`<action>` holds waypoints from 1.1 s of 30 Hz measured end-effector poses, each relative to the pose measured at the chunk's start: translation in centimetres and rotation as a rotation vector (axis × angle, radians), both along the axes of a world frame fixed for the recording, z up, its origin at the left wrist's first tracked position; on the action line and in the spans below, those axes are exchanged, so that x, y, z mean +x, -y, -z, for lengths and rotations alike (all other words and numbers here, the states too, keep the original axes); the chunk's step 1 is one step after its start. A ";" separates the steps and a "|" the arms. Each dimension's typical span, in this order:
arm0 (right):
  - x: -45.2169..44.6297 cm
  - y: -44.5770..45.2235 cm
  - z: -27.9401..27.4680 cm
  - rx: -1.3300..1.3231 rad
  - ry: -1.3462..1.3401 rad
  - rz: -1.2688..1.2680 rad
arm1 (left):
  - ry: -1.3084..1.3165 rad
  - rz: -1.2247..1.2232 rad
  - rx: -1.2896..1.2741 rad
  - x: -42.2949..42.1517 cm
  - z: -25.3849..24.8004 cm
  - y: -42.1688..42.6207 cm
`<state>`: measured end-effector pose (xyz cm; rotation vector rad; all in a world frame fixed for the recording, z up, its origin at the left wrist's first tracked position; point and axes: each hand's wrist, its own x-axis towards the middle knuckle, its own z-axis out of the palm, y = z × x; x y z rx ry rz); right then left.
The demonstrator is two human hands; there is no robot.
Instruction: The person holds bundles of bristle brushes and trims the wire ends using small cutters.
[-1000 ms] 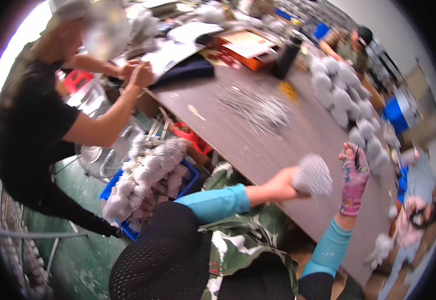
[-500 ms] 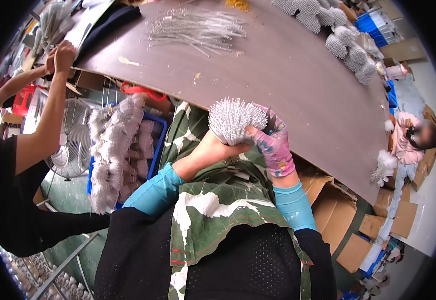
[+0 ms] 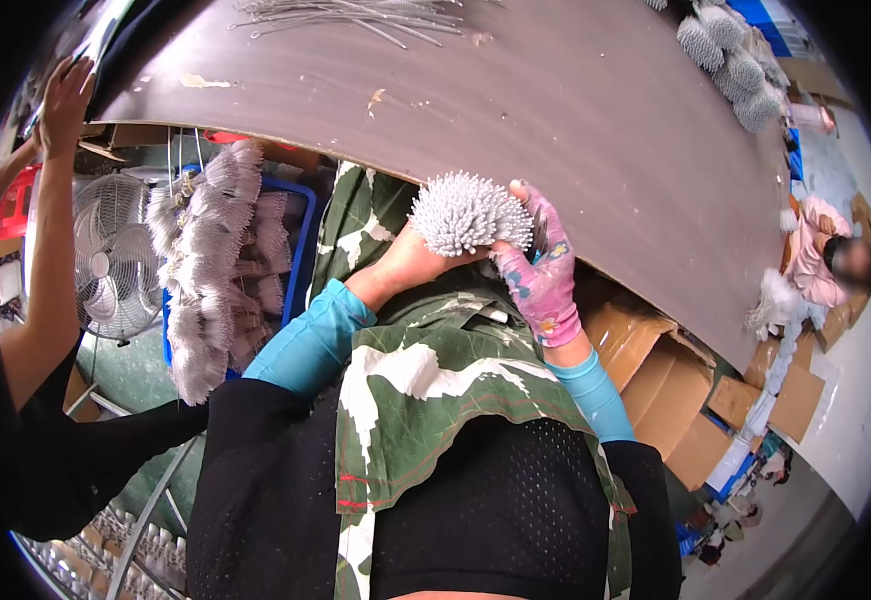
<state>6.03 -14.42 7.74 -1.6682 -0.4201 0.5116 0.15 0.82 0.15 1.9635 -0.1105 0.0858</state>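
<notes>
A round bundle of thin white-tipped stems is held above my lap, close to the table's edge. My left hand, bare, is wrapped round the lower left side of the bundle. On the bundle's right side is my right hand, in a pink flowered glove with bare fingertips. Its thumb presses the bundle, and a small dark object, perhaps a tool, shows between its fingers. Loose grey stems lie on the brown table at the top of the view.
A blue crate of white bundles stands left, beside a fan and a co-worker's arms. More bundles sit at the table's far right. Cardboard boxes are below right; another person is beyond.
Since one second ago, my right hand has come from apart to the bundle, and the view has tilted down. Over the last half second the bundle's tips have turned more towards me.
</notes>
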 end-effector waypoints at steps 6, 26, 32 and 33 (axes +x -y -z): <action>-0.4 0.9 -0.4 -0.006 0.020 0.012 | 0.096 0.019 -0.071 0.5 1.7 1.8; -0.6 0.9 -0.2 -0.078 0.040 0.011 | 0.143 0.097 -0.076 1.1 1.2 1.0; -0.4 1.0 -0.3 -0.091 0.040 0.009 | 0.118 0.086 -0.150 0.7 1.0 0.9; -0.4 1.0 -0.3 -0.079 0.029 0.011 | 0.119 0.089 -0.164 0.7 0.9 0.9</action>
